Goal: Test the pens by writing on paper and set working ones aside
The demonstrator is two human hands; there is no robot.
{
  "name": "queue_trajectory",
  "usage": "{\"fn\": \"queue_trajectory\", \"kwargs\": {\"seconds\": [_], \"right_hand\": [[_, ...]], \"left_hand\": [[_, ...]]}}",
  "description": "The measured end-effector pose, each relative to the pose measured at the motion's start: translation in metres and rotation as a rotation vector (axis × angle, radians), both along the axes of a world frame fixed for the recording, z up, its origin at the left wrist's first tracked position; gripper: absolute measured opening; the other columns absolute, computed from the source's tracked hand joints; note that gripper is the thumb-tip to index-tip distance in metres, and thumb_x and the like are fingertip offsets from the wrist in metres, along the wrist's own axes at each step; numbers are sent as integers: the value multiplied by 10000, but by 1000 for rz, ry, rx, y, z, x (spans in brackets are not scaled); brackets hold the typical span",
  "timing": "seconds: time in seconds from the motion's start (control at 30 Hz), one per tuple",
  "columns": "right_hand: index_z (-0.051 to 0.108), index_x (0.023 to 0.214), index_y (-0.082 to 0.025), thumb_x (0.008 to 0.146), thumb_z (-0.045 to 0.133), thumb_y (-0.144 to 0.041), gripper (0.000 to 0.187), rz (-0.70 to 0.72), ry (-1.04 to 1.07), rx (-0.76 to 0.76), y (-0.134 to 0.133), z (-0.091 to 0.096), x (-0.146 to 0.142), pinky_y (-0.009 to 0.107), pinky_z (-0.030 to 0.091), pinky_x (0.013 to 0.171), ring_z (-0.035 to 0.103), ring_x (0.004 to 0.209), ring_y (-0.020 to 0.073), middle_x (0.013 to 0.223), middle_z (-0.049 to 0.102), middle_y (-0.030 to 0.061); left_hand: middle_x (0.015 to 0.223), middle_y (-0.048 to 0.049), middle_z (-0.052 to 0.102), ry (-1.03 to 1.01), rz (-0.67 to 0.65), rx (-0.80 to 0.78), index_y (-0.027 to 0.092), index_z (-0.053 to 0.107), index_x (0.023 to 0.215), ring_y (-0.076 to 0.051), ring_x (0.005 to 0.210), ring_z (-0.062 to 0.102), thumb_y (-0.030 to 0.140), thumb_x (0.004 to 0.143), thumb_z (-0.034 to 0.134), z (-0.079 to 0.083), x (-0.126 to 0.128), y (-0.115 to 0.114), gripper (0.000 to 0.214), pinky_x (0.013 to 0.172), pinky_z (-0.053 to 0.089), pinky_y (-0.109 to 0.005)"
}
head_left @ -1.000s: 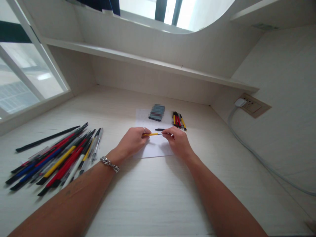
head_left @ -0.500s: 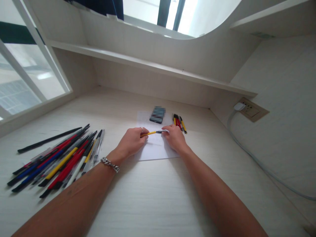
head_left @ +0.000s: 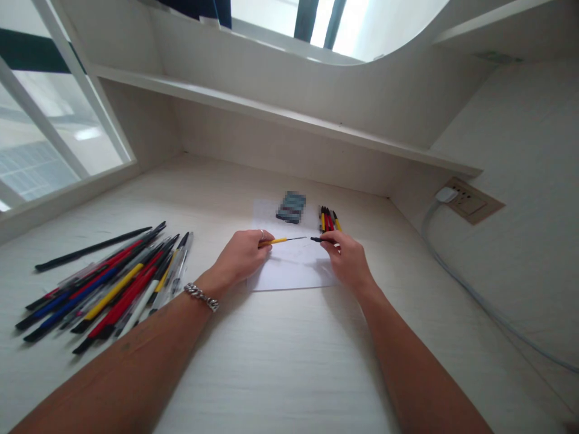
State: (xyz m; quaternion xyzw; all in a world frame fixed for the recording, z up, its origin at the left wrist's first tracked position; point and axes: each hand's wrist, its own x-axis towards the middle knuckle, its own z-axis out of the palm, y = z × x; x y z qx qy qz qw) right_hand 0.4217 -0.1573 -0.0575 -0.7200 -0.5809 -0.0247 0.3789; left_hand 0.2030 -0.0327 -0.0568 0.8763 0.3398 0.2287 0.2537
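The left hand (head_left: 242, 256) pinched a yellow plastic pen barrel (head_left: 275, 241) with a thin black refill exposed, the right hand (head_left: 347, 259) pinched a short black pen part (head_left: 322, 240) just apart from it over a white paper sheet (head_left: 289, 271), and a small group of red and yellow pens (head_left: 328, 220) lay behind the sheet, against a large heap of mixed pens (head_left: 108, 289) at the left of the counter (head_left: 280, 361).

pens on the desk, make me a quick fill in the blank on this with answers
The left hand grips a pen with a ____ barrel.
The right hand holds a short pen piece coloured ____.
The silver chain bracelet is on the ____ wrist.
The pile of loose pens lies to the ____ of the white paper sheet.

Answers: yellow; black; left; left
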Motion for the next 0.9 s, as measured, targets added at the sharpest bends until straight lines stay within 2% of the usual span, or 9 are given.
{"fn": "queue_trajectory", "kwargs": {"seconds": [0.37, 0.57, 0.9], "right_hand": [[675, 959, -218, 868, 561, -183, 150, 24, -65, -1, -1, 1, -4, 348, 486, 823, 619, 920, 209, 995, 693, 55], [680, 946, -210, 867, 568, -178, 141, 22, -100, 13, -2, 2, -5, 356, 474, 831, 617, 926, 216, 991, 699, 64], [681, 938, -199, 851, 597, -143, 133, 56, -105, 27, 0, 0, -6, 355, 481, 813, 624, 909, 220, 961, 703, 60]], "left_hand": [[992, -59, 749, 9, -29, -15, 201, 745, 978, -202, 885, 668, 197, 799, 551, 3, 1, -3, 264, 816, 475, -293], [980, -53, 752, 45, -26, 27, 212, 746, 997, -210, 881, 669, 216, 805, 552, 3, 1, -3, 273, 805, 477, -295], [981, -69, 753, 65, -47, 41, 179, 744, 1035, -213, 863, 667, 202, 807, 561, 3, 2, -3, 293, 787, 476, -298]]}}
